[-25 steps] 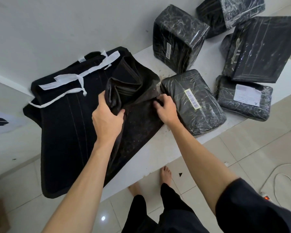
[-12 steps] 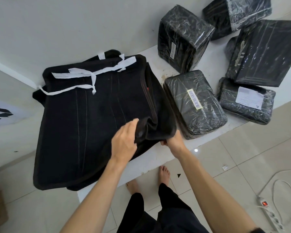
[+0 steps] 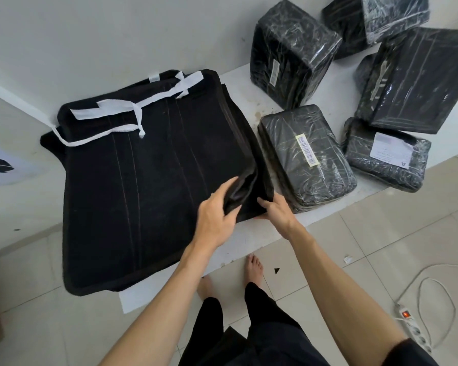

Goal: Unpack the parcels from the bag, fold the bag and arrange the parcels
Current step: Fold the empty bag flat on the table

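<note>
Now bag [image 3: 148,186] flat on counter [image 3: 249,83], parcels [image 3: 306,154] right. Left hand [image 3: 217,215], right hand [image 3: 275,211] both pinch near-right corner; bag lies left and away from grips.

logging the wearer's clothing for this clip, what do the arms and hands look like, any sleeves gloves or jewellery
Both hands, left hand and right hand, are bare: no gloves, rings or watch visible. The forearms are uncovered too. A black short sleeve shows on the right upper arm at the frame's bottom edge; the left arm leaves the frame before any sleeve shows.
</note>
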Demonstrator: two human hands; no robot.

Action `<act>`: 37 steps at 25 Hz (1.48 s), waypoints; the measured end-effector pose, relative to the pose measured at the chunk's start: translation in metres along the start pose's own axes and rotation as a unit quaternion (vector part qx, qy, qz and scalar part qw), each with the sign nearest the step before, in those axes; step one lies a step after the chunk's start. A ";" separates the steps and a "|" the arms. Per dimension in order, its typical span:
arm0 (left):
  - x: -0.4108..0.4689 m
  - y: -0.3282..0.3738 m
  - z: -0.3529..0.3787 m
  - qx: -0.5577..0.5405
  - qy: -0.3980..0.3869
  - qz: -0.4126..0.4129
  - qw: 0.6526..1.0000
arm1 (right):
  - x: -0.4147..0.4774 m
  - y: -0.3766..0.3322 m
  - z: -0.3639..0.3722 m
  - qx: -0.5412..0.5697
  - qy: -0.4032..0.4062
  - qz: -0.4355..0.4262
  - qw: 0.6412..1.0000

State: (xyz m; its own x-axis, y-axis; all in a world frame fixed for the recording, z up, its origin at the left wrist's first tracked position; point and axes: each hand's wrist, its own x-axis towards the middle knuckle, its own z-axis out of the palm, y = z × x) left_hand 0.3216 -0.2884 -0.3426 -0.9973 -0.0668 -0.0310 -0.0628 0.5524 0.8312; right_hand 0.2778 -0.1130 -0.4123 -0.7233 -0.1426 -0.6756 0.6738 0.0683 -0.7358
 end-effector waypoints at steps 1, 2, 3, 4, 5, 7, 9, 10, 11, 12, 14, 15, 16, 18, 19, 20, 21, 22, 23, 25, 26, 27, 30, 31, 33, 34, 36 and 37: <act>0.009 0.002 0.015 0.033 -0.028 0.000 0.999 | -0.001 0.000 -0.003 0.022 -0.019 0.008 1.000; 0.016 0.000 0.029 0.088 -0.069 -0.004 0.994 | -0.005 -0.004 -0.009 0.050 -0.030 0.022 0.998; 0.020 -0.006 0.041 0.156 -0.110 -0.010 0.982 | -0.010 -0.007 -0.017 0.081 -0.032 0.043 0.995; 0.020 -0.015 0.051 0.219 -0.154 -0.016 0.963 | -0.016 -0.011 -0.024 0.103 -0.015 0.061 0.993; 0.018 -0.026 0.059 0.269 -0.203 -0.019 0.941 | -0.024 -0.018 -0.029 0.105 0.031 0.072 0.991; 0.011 -0.043 0.070 0.325 -0.298 -0.012 0.897 | -0.038 -0.030 -0.028 -0.033 0.167 0.021 0.985; 0.017 -0.046 0.065 0.247 -0.349 -0.046 0.903 | -0.044 -0.045 -0.009 -0.199 0.269 -0.115 0.935; 0.022 -0.046 0.053 0.157 -0.332 -0.080 0.927 | -0.042 -0.055 0.005 -0.211 0.280 -0.193 0.916; 0.027 -0.047 0.032 0.077 -0.263 -0.109 0.955 | -0.033 -0.063 0.021 -0.216 0.265 -0.260 0.903; 0.032 -0.056 0.010 0.058 -0.139 -0.105 0.983 | -0.017 -0.069 0.038 -0.243 0.235 -0.311 0.888; 0.040 -0.091 -0.039 0.176 0.115 -0.076 0.975 | 0.024 -0.073 0.078 -0.398 0.143 -0.339 0.840; 0.044 -0.113 -0.067 0.268 0.182 -0.092 0.942 | 0.046 -0.075 0.099 -0.491 0.109 -0.344 0.793; 0.050 -0.137 -0.095 0.352 0.203 -0.139 0.903 | 0.068 -0.077 0.121 -0.578 0.086 -0.350 0.732; 0.063 -0.179 -0.139 0.453 0.149 -0.228 0.849 | 0.106 -0.080 0.148 -0.696 0.059 -0.350 0.624; 0.068 -0.197 -0.154 0.470 0.098 -0.266 0.836 | 0.123 -0.081 0.153 -0.726 0.051 -0.338 0.597; 0.070 -0.214 -0.165 0.465 0.055 -0.294 0.833 | 0.137 -0.080 0.154 -0.742 0.049 -0.321 0.587; 0.070 -0.232 -0.170 0.441 0.031 -0.309 0.842 | 0.148 -0.077 0.155 -0.745 0.048 -0.304 0.592; 0.068 -0.245 -0.169 0.407 0.023 -0.313 0.858 | 0.155 -0.072 0.156 -0.748 0.051 -0.289 0.596; 0.064 -0.254 -0.164 0.381 0.027 -0.313 0.869 | 0.158 -0.066 0.157 -0.751 0.059 -0.281 0.595; 0.064 -0.263 -0.156 0.371 0.057 -0.306 0.875 | 0.164 -0.060 0.162 -0.751 0.070 -0.270 0.599; 0.066 -0.265 -0.156 0.373 0.065 -0.305 0.874 | 0.167 -0.060 0.165 -0.752 0.067 -0.267 0.599; 0.069 -0.264 -0.157 0.375 0.070 -0.306 0.872 | 0.169 -0.062 0.166 -0.755 0.068 -0.268 0.594; 0.081 -0.262 -0.165 0.366 0.080 -0.291 0.880 | 0.176 -0.075 0.171 -0.734 0.084 -0.280 0.614; 0.086 -0.264 -0.169 0.361 0.087 -0.284 0.884 | 0.183 -0.083 0.176 -0.711 0.101 -0.285 0.635; 0.090 -0.266 -0.170 0.358 0.099 -0.278 0.886 | 0.194 -0.095 0.188 -0.688 0.123 -0.263 0.665; 0.089 -0.267 -0.167 0.366 0.099 -0.279 0.882 | 0.195 -0.094 0.191 -0.696 0.131 -0.249 0.661; 0.089 -0.272 -0.163 0.377 0.087 -0.291 0.875 | 0.178 -0.078 0.188 -0.710 0.127 -0.242 0.649; 0.088 -0.273 -0.164 0.373 0.078 -0.301 0.874 | 0.157 -0.065 0.185 -0.712 0.112 -0.242 0.650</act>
State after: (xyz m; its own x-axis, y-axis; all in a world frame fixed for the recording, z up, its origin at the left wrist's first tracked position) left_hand 0.2569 -0.5815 -0.4810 -0.7615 -0.6123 -0.2125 -0.6398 0.7626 0.0953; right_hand 0.1481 -0.3222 -0.4619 -0.9102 -0.3500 -0.2215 -0.3468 0.9363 -0.0544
